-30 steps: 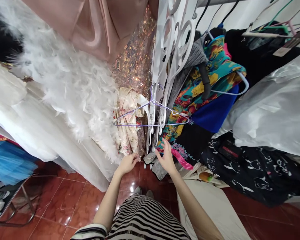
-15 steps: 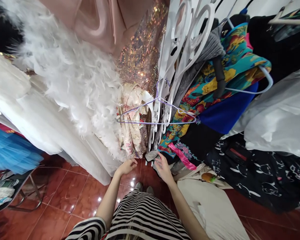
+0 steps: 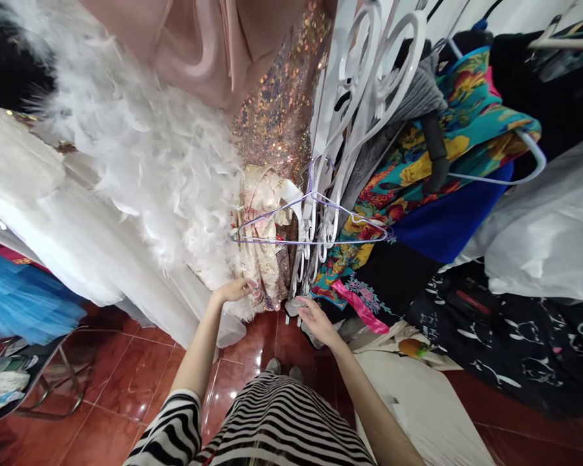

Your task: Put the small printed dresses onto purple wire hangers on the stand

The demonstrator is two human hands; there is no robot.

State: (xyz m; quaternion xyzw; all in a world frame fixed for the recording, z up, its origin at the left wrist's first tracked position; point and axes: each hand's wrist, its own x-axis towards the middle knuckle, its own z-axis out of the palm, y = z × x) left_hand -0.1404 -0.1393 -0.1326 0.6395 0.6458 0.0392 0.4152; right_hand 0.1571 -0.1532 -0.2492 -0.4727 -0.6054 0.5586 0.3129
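My left hand (image 3: 236, 290) reaches forward beside the lower part of a cream floral garment (image 3: 260, 239), its fingers stretched out and holding nothing I can see. Whether its fingertips touch the cloth I cannot tell. Lower and to the right, my right hand (image 3: 317, 320) is open with its fingers apart, near the foot of the white hangers (image 3: 337, 149). Between and beyond both hands, a thin purple wire hanger (image 3: 315, 241) hangs with nothing on it. White feathery trim (image 3: 175, 175) and a sequined dress (image 3: 284, 110) are close to the cream garment.
Hanging clothes flank me: a white gown (image 3: 102, 239) and a blue tulle skirt (image 3: 24, 291) at left, a teal floral dress (image 3: 388, 175) and a black printed fabric (image 3: 505, 349) at right. A pale board (image 3: 412, 401) stands low at right above red floor tiles (image 3: 121, 369).
My left hand has moved up and to the left, toward the cream garment and white gown. My right hand stays in nearly the same place. The view has shifted slightly.
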